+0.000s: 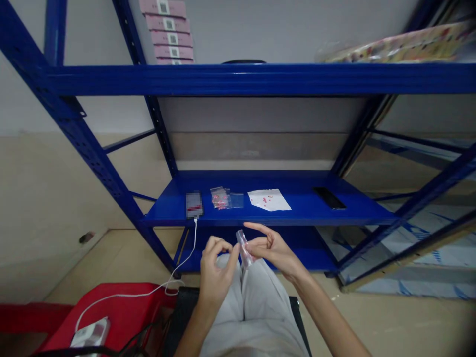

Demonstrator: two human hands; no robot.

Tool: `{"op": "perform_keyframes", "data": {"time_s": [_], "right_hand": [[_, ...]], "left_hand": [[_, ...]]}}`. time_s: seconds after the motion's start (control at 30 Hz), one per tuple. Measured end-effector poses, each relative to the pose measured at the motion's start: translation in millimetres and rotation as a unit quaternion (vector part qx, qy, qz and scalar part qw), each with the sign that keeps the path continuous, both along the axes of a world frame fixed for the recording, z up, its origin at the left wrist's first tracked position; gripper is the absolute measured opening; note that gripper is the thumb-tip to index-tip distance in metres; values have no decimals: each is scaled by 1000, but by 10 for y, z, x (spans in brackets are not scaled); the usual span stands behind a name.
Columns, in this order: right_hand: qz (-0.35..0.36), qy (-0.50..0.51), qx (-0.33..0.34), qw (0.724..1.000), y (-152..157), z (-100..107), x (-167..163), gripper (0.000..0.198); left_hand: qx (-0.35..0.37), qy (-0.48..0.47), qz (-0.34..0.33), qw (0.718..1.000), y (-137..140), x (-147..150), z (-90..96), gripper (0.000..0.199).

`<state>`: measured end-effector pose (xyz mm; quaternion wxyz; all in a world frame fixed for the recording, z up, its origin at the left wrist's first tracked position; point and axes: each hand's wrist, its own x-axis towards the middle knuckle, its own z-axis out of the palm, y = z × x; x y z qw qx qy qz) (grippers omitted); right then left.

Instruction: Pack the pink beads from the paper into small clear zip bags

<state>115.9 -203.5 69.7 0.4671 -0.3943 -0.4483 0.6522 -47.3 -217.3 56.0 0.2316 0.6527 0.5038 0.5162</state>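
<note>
In front of my knees a small clear plastic bag (243, 245) is held upright and slightly tilted, with something pinkish low inside it. My right hand (273, 250) pinches its right side between thumb and fingers, while the index finger stretches out above. My left hand (217, 270) is closed in a pinch, its thumb tip at the bag's left edge; what lies between these fingers, if anything, is too small to make out. Beyond my hands, on the blue shelf (297, 181), lie a white paper (277, 201) with small pink pieces and several small bags with pink contents (220, 197).
A flat clear bag (236, 200) lies beside the filled ones. A phone (194, 204) with a white cable (194, 243) is at left, a black phone (329, 198) at right. The cable runs to a red stool (122, 297). Pink boxes (173, 38) stand on the upper shelf.
</note>
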Motion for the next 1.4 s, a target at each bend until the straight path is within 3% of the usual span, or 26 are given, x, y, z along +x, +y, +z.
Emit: {"op": "perform_keyframes", "data": {"time_s": [0.1, 0.23, 0.57, 0.73, 0.83, 1.1, 1.4], "right_hand": [[21, 1, 13, 1000, -75, 12, -27, 63], [44, 19, 21, 999, -124, -10, -36, 60], [-49, -16, 48, 998, -86, -84, -105, 58], [-15, -62, 45, 997, -175, 6, -56, 59], [-24, -59, 38, 997, -286, 17, -68, 54], [-161, -46, 52, 985, -509, -35, -227, 54], [-139, 11, 32, 990, -491, -27, -229, 50]], "left_hand": [[-26, 38, -49, 998, -89, 7, 87, 29], [-50, 16, -99, 994, -125, 6, 148, 31], [-55, 30, -123, 990, 2, 122, 110, 25], [-82, 22, -184, 979, 24, 45, 128, 23], [-75, 23, -176, 981, -18, 6, 120, 22], [-50, 19, -160, 986, -82, 6, 104, 21], [-73, -23, -193, 978, -74, 22, 114, 30]]}}
